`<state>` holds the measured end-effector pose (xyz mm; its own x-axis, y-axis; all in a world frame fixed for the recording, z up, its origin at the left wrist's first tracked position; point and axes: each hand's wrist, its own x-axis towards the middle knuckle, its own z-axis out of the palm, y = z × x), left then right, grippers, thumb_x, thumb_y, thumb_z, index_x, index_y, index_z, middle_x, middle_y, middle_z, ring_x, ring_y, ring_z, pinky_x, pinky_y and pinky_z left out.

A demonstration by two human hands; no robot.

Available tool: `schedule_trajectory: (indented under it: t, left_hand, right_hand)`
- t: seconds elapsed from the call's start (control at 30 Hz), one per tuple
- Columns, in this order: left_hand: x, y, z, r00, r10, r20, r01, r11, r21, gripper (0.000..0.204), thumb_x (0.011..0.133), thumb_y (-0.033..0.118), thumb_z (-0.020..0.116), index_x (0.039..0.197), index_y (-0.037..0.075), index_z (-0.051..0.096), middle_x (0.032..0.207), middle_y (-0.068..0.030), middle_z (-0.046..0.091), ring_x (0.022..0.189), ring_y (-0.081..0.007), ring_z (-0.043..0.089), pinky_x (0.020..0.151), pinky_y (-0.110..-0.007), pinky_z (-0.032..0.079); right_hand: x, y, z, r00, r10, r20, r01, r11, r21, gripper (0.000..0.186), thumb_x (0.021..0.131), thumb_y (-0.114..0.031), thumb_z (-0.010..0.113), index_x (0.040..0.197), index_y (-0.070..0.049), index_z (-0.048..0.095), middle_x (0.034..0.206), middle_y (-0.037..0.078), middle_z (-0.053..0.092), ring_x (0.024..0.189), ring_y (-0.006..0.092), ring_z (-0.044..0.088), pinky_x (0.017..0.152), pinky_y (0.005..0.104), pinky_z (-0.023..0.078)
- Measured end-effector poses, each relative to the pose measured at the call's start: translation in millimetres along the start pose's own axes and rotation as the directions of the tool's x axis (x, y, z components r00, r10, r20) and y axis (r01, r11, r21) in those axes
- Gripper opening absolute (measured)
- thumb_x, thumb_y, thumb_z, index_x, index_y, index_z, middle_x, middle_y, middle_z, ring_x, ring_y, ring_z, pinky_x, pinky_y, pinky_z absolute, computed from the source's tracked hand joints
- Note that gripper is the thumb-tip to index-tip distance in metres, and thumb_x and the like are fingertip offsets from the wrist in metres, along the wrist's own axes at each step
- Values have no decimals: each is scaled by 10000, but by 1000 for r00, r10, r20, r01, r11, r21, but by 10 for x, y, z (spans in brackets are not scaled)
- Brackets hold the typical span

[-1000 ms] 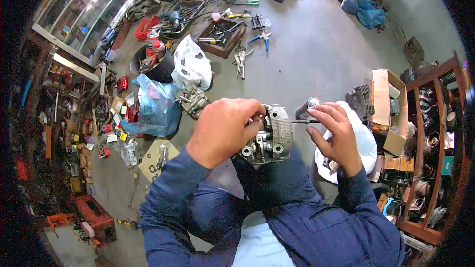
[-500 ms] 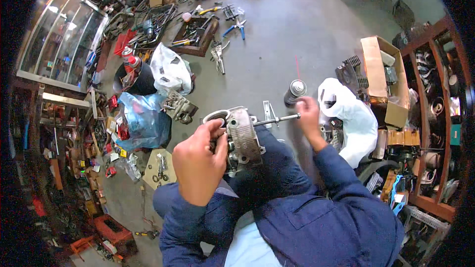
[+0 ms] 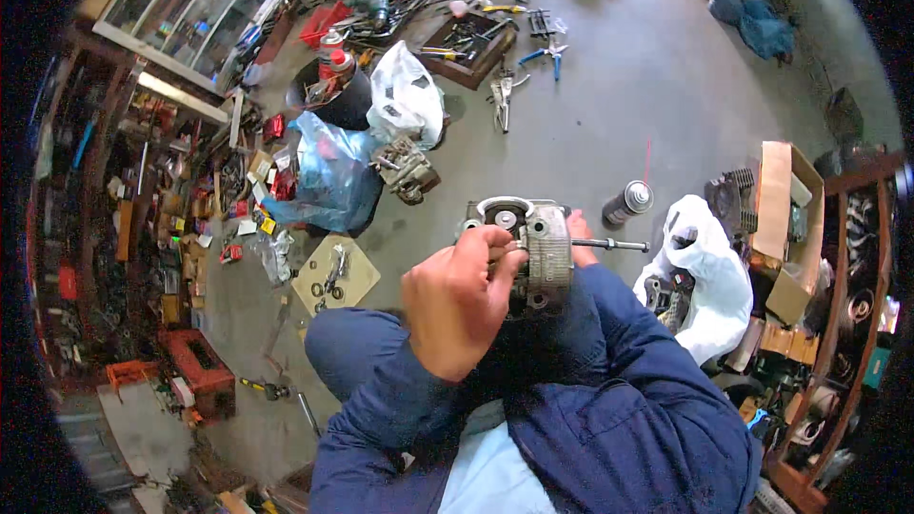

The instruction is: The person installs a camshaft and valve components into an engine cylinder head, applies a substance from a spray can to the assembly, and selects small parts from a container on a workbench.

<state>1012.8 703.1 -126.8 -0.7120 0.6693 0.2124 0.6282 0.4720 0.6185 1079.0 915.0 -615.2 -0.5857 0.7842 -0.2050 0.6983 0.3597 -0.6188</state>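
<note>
A grey metal engine cylinder head (image 3: 550,265) is held up above my lap, its round opening and bolt holes showing. Out of its right side sticks a long metal rod (image 3: 619,245) with a nut partway along and a wider end. My left hand (image 3: 455,305) is at the head's left face, thumb and fingers pinched together near the opening; whatever is between the fingertips is too small to make out. Beyond the head's right edge my right hand (image 3: 577,227) is pressed against it, largely hidden behind the casting, and appears to grip it.
A spray can (image 3: 628,202) with a thin red straw stands right of the head. White bags (image 3: 714,295) and a cardboard box (image 3: 795,228) lie farther right. At left are a blue plastic bag (image 3: 328,176), another engine casting (image 3: 407,171) and a board (image 3: 367,290) with small parts. Tools lie beyond.
My right hand has moved from beside the rod's outer end to the cylinder head. The view has shifted, and the head's face is turned more upward. My left hand stays at its left side.
</note>
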Motion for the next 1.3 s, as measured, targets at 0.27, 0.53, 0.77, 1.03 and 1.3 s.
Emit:
schedule_trajectory:
  t: [0.27, 0.53, 0.77, 1.03, 1.3]
  left_hand:
    - [4, -206, 24, 1000, 27, -6, -28, 999, -44, 218, 890, 220, 760, 1063, 106, 694, 831, -104, 746, 727, -307, 729, 636, -418, 560]
    - [44, -109, 62, 996, 87, 16, -87, 996, -4, 211, 892, 196, 755, 1070, 99, 698, 869, -111, 754, 779, -299, 740, 656, -411, 572]
    - [64, -143, 79, 995, 97, -12, -98, 992, -82, 194, 876, 180, 767, 1033, 89, 697, 865, -103, 754, 773, -303, 739, 656, -412, 573]
    - [45, -151, 40, 997, 71, 14, -69, 990, -120, 201, 843, 114, 797, 1011, 37, 720, 952, -153, 769, 852, -305, 768, 718, -377, 601]
    - [13, -142, 23, 992, 121, 35, -119, 991, -67, 188, 841, 108, 793, 997, 43, 709, 913, -145, 761, 823, -317, 757, 702, -387, 592]
  right_hand:
    - [-821, -518, -1251, 953, -2, 304, -225, 668, 710, 432, 990, -226, 537, 1372, -54, 432, 804, 67, 594, 623, 173, 564, 499, 333, 451]
    - [-1786, -1383, -2939, 977, 163, -133, 95, 225, 970, 500, 1082, -194, 444, 1558, -130, 307, 987, 36, 488, 695, 124, 482, 520, 283, 442]
    - [-2109, -1689, -2966, 990, -12, -144, 142, 253, 957, 605, 1077, -265, 506, 1623, -148, 273, 1007, 40, 501, 652, 105, 472, 459, 251, 413]
    - [-2128, -1832, -2982, 996, 33, -88, 77, 262, 962, 562, 1070, -249, 524, 1587, -145, 329, 992, 35, 484, 631, 86, 441, 448, 209, 367]
    - [-2163, -1805, -2963, 990, -34, -133, 138, 233, 963, 581, 1085, -236, 485, 1622, -172, 272, 977, 37, 463, 644, 97, 444, 450, 219, 377]
